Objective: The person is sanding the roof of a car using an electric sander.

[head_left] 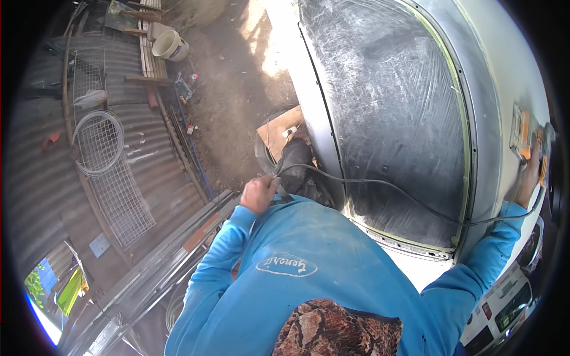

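My left hand (259, 194) is closed round a dark power cord (386, 184) in front of my waist. The cord runs to the right across the film-covered windshield (395, 113) and over my right sleeve. At the far right, my outstretched right hand (528, 181) grips an orange-and-grey power tool (522, 135), which looks like a sander, against the pale vehicle body (504, 71). The tool sits close to the picture's rim, and my fingers are partly hidden.
Yellow-green masking tape (454, 77) edges the windshield. A brown board (279, 130) with a white power outlet (289, 132) lies by my feet. To the left are corrugated sheets (136, 148), wire mesh (122, 196), a bucket (170, 45) and long metal bars (148, 273). A white vehicle (499, 314) stands lower right.
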Tool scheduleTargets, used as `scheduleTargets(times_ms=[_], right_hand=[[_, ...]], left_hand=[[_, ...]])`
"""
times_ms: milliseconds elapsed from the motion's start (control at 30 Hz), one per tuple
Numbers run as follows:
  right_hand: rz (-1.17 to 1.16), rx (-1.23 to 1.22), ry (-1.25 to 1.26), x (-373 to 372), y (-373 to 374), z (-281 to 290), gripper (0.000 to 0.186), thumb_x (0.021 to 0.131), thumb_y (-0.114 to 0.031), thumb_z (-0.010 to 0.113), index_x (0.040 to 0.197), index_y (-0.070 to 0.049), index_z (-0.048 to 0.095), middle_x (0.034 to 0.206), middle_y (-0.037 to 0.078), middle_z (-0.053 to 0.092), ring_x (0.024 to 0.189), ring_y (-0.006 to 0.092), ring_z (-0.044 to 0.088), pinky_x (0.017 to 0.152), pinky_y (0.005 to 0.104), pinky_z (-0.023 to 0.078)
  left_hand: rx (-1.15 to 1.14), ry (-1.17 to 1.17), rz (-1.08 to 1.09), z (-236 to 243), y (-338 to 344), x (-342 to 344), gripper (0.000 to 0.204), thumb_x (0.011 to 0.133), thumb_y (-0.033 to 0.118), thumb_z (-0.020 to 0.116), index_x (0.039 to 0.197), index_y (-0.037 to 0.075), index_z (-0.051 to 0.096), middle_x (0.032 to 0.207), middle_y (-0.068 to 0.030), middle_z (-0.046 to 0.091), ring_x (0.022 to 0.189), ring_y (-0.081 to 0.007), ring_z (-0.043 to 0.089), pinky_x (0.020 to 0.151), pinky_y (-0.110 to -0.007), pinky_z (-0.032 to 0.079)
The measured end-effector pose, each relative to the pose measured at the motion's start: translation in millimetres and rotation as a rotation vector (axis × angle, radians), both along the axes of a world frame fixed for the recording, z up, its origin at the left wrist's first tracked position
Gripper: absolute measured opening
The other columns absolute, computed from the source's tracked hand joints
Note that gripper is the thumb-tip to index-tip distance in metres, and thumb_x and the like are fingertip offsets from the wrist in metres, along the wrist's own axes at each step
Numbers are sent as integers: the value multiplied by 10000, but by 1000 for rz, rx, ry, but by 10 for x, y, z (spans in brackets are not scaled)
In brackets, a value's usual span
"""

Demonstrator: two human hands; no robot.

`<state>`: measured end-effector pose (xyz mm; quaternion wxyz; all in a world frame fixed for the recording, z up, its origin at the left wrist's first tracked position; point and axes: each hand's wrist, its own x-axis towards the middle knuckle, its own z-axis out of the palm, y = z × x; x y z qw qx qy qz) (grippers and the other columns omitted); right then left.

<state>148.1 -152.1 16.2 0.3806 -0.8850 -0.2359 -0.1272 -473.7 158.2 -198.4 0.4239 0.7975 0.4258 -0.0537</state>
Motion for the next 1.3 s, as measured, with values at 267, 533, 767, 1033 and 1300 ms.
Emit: scheduleTargets(times_ms=[267,533,767,1033,1300], right_hand=[[82,-46,158,570,-64,-3,490,1078,-298,434,1462,2,483,1502,90,487,1389,196,442,1157,342,323],[332,-147,-112,802,131,-196,433,1069,-176,439,1468,-14,479,1510,109,478,1375,216,472,1139,330,374],[467,-123,-77,248,579,-239,420,1063,-141,439,1449,18,486,1469,135,524,1360,261,502,1164,367,371],[589,-102,8,90,786,-316,390,1071,-168,453,1396,32,533,1426,177,552,1341,272,525,1110,356,447],[390,-264,-118,-160,801,-10,376,1070,-153,448,1368,49,558,1420,160,556,1301,225,554,1060,320,471]], left_hand=[[78,270,42,-249,-8,-748,358,914,401,637,824,58,687,806,-217,682,798,-426,657,727,-519,509],[89,405,44,169,82,-1102,345,901,388,657,817,59,718,747,-208,658,751,-421,643,675,-480,496],[119,594,43,77,49,-1316,389,861,485,651,895,119,777,816,-195,698,826,-421,667,774,-494,532],[-99,775,-6,125,142,-1670,420,879,506,599,898,134,794,917,-187,726,916,-398,686,846,-492,530],[-244,701,-51,90,387,-1341,524,904,540,573,837,50,748,786,-200,702,829,-408,681,805,-490,521]])
